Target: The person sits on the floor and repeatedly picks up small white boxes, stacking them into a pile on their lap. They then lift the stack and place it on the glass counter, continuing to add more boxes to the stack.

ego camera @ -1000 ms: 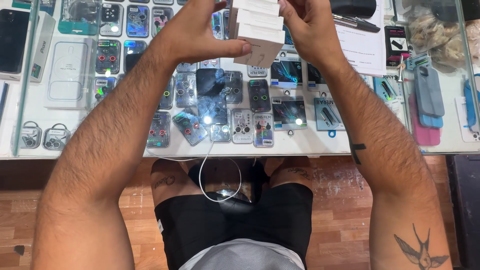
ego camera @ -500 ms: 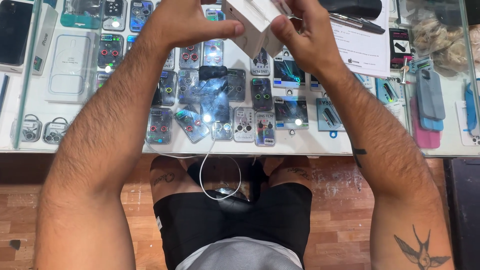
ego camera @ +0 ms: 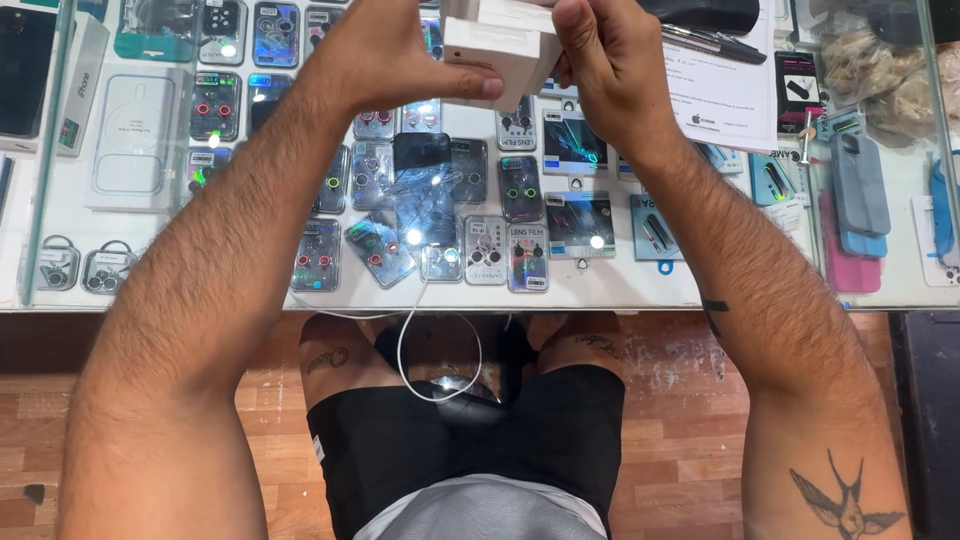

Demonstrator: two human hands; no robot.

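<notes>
A small stack of white boxes [ego camera: 497, 45] is held between both hands at the top middle of the head view, above a glass counter [ego camera: 640, 290]. My left hand [ego camera: 395, 55] grips the stack's left side, thumb pressed along the lower box's front. My right hand [ego camera: 610, 60] closes on its right side. The top of the stack is cut off by the frame edge. Under the glass lie several packets of camera lens protectors [ego camera: 480, 245].
A printed paper sheet [ego camera: 725, 95] lies right of the hands. Phone cases [ego camera: 860, 190] in grey, pink and blue sit at the far right. A clear case box [ego camera: 130, 135] is at left. A white cable [ego camera: 440, 350] loops over my lap.
The hands and the white boxes have shifted upward toward the frame's top edge. The stack, fanned out a second ago, now looks closed up and squared.
</notes>
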